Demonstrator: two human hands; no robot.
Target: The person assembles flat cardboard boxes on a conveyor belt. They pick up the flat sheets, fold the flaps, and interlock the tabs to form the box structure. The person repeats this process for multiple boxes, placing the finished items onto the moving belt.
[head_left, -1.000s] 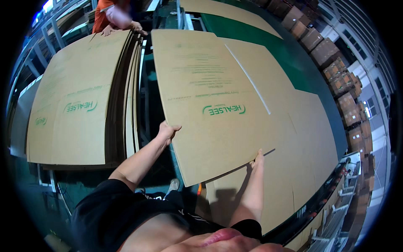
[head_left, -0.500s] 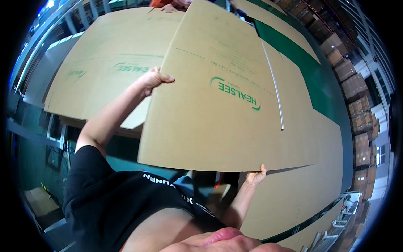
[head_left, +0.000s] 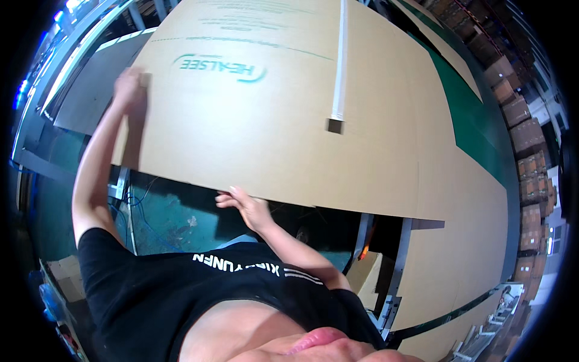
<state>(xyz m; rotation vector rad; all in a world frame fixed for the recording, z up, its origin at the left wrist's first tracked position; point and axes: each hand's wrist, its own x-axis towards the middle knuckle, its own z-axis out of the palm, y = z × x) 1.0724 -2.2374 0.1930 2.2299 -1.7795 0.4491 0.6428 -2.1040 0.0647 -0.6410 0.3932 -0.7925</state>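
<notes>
1 cardboard sheet (head_left: 283, 114), 2 hands: left hand (head_left: 129, 84) on edge, right hand (head_left: 244, 205) under

**Flat carton held up at two edges**

Your left hand (head_left: 129, 84) grips the cardboard sheet (head_left: 271, 120) at its left edge. Your right hand (head_left: 244, 205) touches its lower edge. More sheets (head_left: 476, 241) lie flat to the right.
</notes>
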